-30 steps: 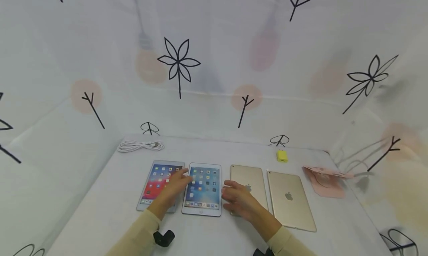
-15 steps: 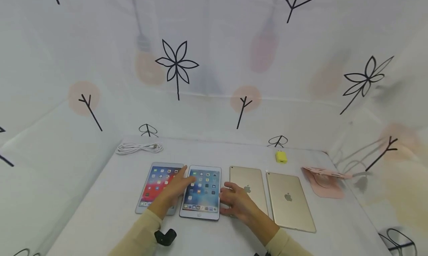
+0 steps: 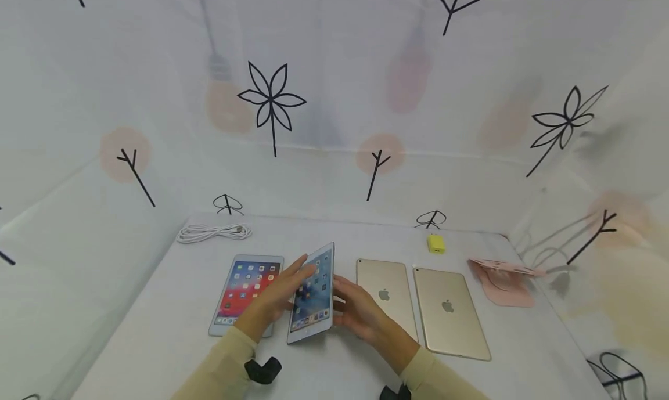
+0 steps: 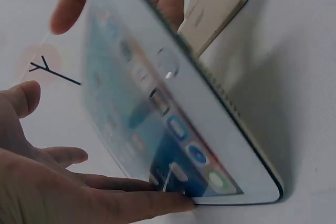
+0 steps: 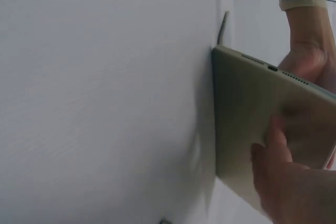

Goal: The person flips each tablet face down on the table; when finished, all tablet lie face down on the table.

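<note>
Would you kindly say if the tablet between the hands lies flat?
Tilted: the tablet has its right side raised; the right wrist view shows its back.

Head view: your left hand (image 3: 277, 295) hides the red-screened tablet's (image 3: 237, 292) 4-o'clock side; your right hand (image 3: 363, 314), the nearer gold tablet's (image 3: 389, 278) 8-o'clock corner. Left wrist: tilted tablet (image 4: 220, 114) cut at 12 o'clock, icons blurred.

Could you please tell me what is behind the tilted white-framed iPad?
The right wrist view shows the right hand at the back of the white-framed iPad. In the head view, the iPad hides the tabletop directly behind it.
</note>
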A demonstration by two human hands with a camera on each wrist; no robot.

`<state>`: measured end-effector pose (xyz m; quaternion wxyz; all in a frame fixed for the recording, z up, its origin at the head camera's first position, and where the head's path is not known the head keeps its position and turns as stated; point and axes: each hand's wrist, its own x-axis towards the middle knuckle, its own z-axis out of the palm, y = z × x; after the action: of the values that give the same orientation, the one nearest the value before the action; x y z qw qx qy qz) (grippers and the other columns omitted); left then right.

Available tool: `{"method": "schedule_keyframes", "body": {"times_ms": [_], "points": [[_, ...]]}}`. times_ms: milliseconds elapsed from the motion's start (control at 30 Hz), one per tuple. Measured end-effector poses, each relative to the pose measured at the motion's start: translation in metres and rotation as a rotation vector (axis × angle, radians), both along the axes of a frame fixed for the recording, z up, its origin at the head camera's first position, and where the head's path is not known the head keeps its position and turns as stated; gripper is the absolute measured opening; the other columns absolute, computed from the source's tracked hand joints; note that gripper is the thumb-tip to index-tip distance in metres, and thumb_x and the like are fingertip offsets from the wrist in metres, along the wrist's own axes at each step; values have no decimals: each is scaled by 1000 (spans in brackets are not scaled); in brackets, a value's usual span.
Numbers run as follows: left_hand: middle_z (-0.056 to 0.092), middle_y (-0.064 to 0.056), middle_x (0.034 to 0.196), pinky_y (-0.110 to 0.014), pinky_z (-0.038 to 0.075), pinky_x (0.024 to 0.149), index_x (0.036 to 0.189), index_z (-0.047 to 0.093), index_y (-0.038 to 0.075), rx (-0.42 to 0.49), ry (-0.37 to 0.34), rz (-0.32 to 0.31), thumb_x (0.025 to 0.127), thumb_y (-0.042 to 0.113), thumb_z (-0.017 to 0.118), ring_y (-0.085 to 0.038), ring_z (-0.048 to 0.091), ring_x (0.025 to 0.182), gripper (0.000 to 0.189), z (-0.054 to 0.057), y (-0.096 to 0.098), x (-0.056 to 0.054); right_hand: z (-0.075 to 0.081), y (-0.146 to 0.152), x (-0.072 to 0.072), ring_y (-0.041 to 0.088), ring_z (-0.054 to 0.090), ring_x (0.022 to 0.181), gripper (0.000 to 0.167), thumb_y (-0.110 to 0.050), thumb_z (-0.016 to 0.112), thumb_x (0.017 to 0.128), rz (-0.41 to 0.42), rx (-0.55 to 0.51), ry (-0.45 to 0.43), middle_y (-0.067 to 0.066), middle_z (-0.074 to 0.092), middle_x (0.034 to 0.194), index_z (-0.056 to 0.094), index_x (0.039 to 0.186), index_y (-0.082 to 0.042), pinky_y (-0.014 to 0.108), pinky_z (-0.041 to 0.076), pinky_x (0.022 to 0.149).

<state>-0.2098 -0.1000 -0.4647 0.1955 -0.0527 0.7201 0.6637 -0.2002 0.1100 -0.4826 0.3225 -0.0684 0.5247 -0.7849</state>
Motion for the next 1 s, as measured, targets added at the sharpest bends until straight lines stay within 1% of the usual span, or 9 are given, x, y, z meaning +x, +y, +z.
{"method": "schedule_keyframes", "body": {"times_ms": [133, 233, 400, 500, 567, 667, 800, 900, 1000], "points": [[29, -24, 163, -78, 36, 103, 162, 31, 25, -33, 11, 5, 92, 66, 59, -53, 33, 141, 85, 2, 7, 1, 5, -14, 0, 46, 24, 151, 78, -61, 26, 106, 84, -52, 37, 23, 15, 168, 13, 164, -9, 58, 38, 114], [28, -22, 164, -76, 39, 101, 162, 30, 26, -23, 7, 39, 94, 66, 56, -50, 34, 142, 83, 3, 10, 2, 8, -21, 0, 45, 8, 155, 86, -68, 21, 103, 112, -49, 71, 19, 10, 170, 11, 164, -10, 65, 26, 118], [23, -22, 165, -75, 29, 110, 164, 23, 18, 128, 27, 136, 101, 54, 50, -46, 27, 145, 77, 9, 11, 1, 14, -22, -1, 39, 12, 156, 81, -66, 20, 104, 109, 59, 178, 11, 19, 169, 26, 162, -9, 64, 27, 118], [26, -20, 163, -73, 23, 115, 163, 23, 14, 207, 75, 169, 104, 46, 46, -44, 28, 145, 72, 14, 9, -2, 17, -16, -2, 37, 17, 155, 72, -57, 20, 108, 98, 125, 283, 11, 25, 168, 32, 160, -8, 66, 27, 117], [31, -19, 160, -70, 24, 116, 162, 26, 15, 242, 111, 182, 105, 41, 45, -42, 31, 144, 66, 15, 7, -3, 18, -11, -3, 35, 21, 155, 67, -52, 21, 110, 85, 158, 344, 11, 30, 166, 34, 158, -8, 66, 28, 117], [42, -18, 154, -60, 37, 112, 161, 32, 16, 266, 156, 221, 106, 36, 45, -38, 42, 137, 59, 15, 4, -5, 15, -2, -4, 36, 25, 153, 61, -47, 30, 111, 50, 204, 411, 12, 34, 164, 35, 157, -7, 64, 30, 117], [55, -20, 143, -40, 53, 94, 158, 39, 16, 291, 197, 297, 107, 33, 48, -28, 59, 118, 55, 12, 2, -11, 8, 10, -5, 40, 28, 152, 73, -43, 59, 102, -31, 310, 454, 15, 30, 165, 31, 159, -6, 63, 30, 117], [61, -21, 136, -33, 58, 80, 155, 43, 14, 328, 222, 353, 107, 29, 51, -20, 67, 103, 51, 9, 1, -14, 4, 16, -4, 42, 37, 146, 94, -37, 76, 91, -59, 371, 423, 20, 29, 164, 21, 162, -6, 62, 32, 116], [64, -20, 133, -30, 60, 75, 153, 46, 14, 348, 233, 407, 106, 27, 54, -16, 71, 95, 49, 7, -2, -15, 4, 19, -4, 38, 53, 133, 103, -25, 81, 88, -47, 374, 377, 25, 37, 157, 13, 163, -5, 53, 44, 110]]}}
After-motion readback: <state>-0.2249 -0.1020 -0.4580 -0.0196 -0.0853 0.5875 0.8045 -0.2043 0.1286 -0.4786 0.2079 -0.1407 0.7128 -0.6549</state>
